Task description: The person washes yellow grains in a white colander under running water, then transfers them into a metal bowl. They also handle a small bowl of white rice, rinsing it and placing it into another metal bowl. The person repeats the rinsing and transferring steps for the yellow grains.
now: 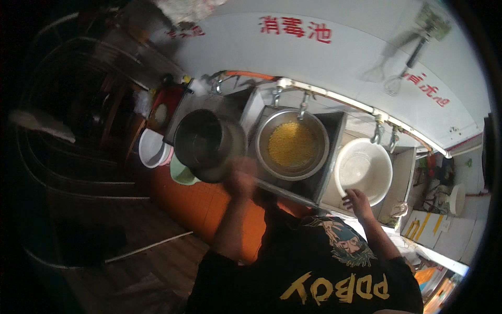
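On the left, my left hand [242, 177], blurred, grips the near rim of a large dark metal pot [200, 135], which is tilted over the left sink bay. My right hand [357, 202] has its fingers over the near rim of a white plastic basin or strainer basket [364, 168] in the right sink bay. Between my hands, a round steel basin [324, 157] stands in the middle bay. Yellow grains or beans [292, 144] lie in it, and their exact kind cannot be told.
Several taps, one a metal tap [303, 108] over the steel basin, hang from a white pipe [337, 95] along the wall. A whisk [396, 80] hangs at the upper right. Left of the sinks are a white bucket [151, 147] and a green plastic container [181, 172] near the orange floor [204, 204].
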A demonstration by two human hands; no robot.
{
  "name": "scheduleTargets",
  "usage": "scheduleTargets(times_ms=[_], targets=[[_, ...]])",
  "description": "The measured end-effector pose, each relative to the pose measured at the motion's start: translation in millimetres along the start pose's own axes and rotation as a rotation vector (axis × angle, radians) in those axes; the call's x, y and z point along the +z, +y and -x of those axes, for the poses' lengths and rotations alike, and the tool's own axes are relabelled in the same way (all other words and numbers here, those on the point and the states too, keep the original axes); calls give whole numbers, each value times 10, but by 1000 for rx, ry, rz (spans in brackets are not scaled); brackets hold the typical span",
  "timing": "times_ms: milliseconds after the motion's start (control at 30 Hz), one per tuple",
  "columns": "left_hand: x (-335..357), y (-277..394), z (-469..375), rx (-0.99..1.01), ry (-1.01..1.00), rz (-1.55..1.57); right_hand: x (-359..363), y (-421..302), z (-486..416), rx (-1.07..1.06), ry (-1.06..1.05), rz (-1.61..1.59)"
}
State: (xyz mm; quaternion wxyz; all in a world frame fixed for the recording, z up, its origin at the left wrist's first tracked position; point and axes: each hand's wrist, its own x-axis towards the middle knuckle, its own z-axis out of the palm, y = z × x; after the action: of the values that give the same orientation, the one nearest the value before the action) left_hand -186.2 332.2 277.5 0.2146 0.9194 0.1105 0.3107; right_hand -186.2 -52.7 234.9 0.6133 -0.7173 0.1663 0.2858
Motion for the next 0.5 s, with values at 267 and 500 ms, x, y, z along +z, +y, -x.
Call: scheduleTargets(times_ms=[267, 500], targets=[[-1067, -1942, -877, -1167, -308, 501, 1917, -977, -891, -29, -346, 97], [-976, -2058, -1095, -869, -397, 219, 2870, -982, -1252, 31, -330, 72]])
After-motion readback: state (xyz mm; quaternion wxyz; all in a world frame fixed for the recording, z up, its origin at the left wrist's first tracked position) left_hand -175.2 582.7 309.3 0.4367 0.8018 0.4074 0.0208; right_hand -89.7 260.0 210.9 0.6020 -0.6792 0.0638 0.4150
